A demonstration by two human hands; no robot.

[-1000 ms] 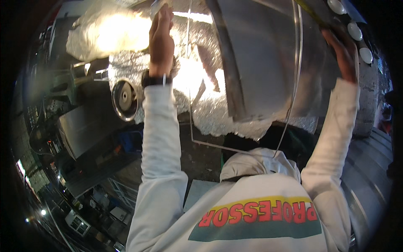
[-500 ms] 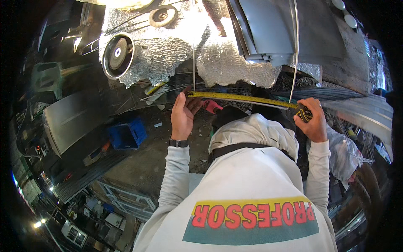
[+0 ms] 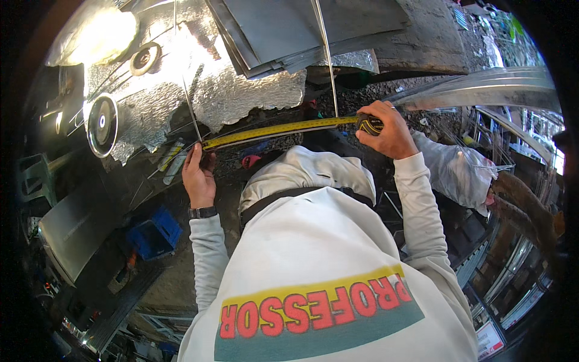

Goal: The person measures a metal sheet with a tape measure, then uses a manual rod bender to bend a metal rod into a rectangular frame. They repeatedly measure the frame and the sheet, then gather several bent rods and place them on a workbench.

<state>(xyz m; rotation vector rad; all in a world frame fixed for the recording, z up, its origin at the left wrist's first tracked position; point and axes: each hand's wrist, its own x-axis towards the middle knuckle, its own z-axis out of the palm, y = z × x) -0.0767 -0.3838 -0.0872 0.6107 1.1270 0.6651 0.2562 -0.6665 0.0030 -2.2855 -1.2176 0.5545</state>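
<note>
A yellow tape measure (image 3: 277,130) is drawn out between my two hands, its blade bowed slightly upward. My left hand (image 3: 199,184) is closed at the blade's end, by the foot of a thin metal rod (image 3: 185,81). My right hand (image 3: 392,134) grips the dark tape case, its fingers wrapped round it. A second thin rod (image 3: 329,60) comes down to the blade just left of the case. A pale thin strip runs close below the blade; whether it joins both rods I cannot tell.
Beyond my hands lie crinkled silver foil sheeting (image 3: 241,99), stacked grey metal sheets (image 3: 301,30), a round disc in a metal ring (image 3: 102,125) and a smaller ring (image 3: 145,58). A blue crate (image 3: 154,233) stands at left. At right are a plastic bag (image 3: 458,172) and long metal profiles (image 3: 482,89).
The whole view has swung, so hands, tape, rods and surroundings all sit further left and tilted. Both hands keep their hold on the tape measure.
</note>
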